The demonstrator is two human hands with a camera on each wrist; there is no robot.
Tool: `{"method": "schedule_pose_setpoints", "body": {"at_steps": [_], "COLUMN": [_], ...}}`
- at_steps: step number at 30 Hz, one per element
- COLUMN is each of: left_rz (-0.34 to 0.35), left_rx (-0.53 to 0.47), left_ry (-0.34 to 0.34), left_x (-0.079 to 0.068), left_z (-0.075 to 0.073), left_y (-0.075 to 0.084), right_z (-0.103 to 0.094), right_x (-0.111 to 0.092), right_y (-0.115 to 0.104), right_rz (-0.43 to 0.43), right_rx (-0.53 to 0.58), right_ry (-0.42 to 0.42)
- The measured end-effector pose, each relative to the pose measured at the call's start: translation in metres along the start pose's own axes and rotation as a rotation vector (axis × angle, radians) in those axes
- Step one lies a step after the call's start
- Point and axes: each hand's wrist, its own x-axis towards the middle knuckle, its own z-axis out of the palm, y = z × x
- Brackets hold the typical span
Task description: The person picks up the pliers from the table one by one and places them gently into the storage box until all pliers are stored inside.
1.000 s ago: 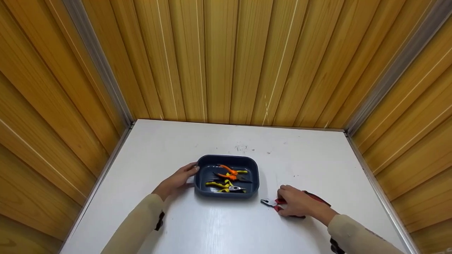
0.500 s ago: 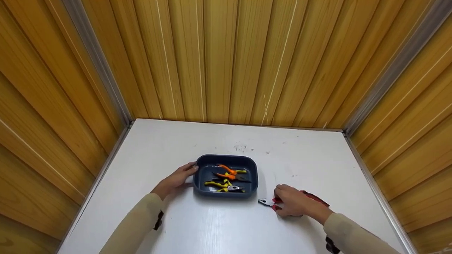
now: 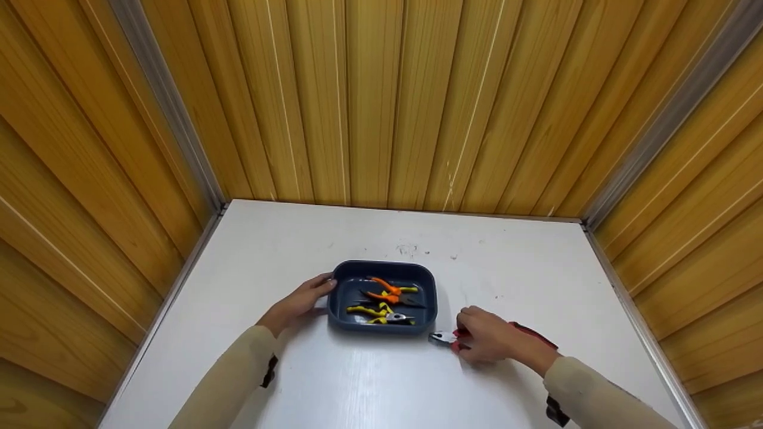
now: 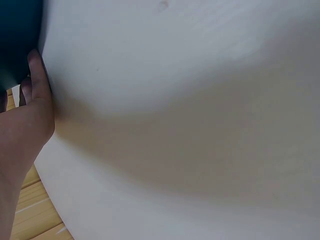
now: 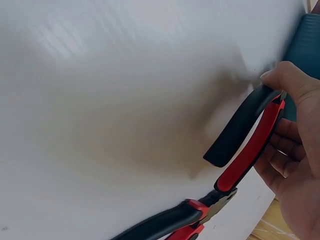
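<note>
A dark blue rectangular tray stands mid-table. My left hand holds its left side, thumb at the rim; in the left wrist view, fingers lie along the wall. Inside rest orange-handled pliers and yellow-and-black-handled pliers, partly overlapping. To the right of the tray, my right hand grips combination pliers, their metal head pointing left by the tray's lower right corner. The right wrist view shows their red-and-black handles spread. Second red-and-black pliers lie on the table, mostly hidden by my right wrist in the head view.
The white tabletop has small dark marks behind the tray. Yellow wood-look panels wall it at the back and both sides, with grey metal strips at the corners.
My right hand has moved a little left with the pliers, bringing their head close to the tray's corner. My left hand and the tray have stayed in place.
</note>
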Motion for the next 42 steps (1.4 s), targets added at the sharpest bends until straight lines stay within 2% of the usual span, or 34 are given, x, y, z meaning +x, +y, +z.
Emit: {"method": "schedule_pose_setpoints", "body": {"at_steps": [7,14,21,33,42], "left_rz": [-0.012,-0.008,-0.005,-0.006,-0.001], "left_rx": [0.031,0.018,0.032,-0.017,0.003], "left_ry": [0.027,0.017,0.017,0.003,-0.001], "left_x": [0.001,-0.002,-0.003,-0.002,-0.005], "left_z": [0.001,0.000,0.000,0.002,0.001], "left_y": [0.000,0.001,0.002,0.000,0.001], "right_z": [-0.005,-0.014,-0.022,-0.023,-0.024], "right_x": [0.005,0.012,0.016,0.021,0.026], "right_y": [-0.010,-0.019,-0.026,-0.030,-0.035], "right_rz": [-0.053,-0.049,-0.088,-0.089,-0.091], "right_rx": [-0.027,-0.005,0.001,0.036,0.046], "right_ry": [0.009,-0.001,0.029,0.023,0.055]}}
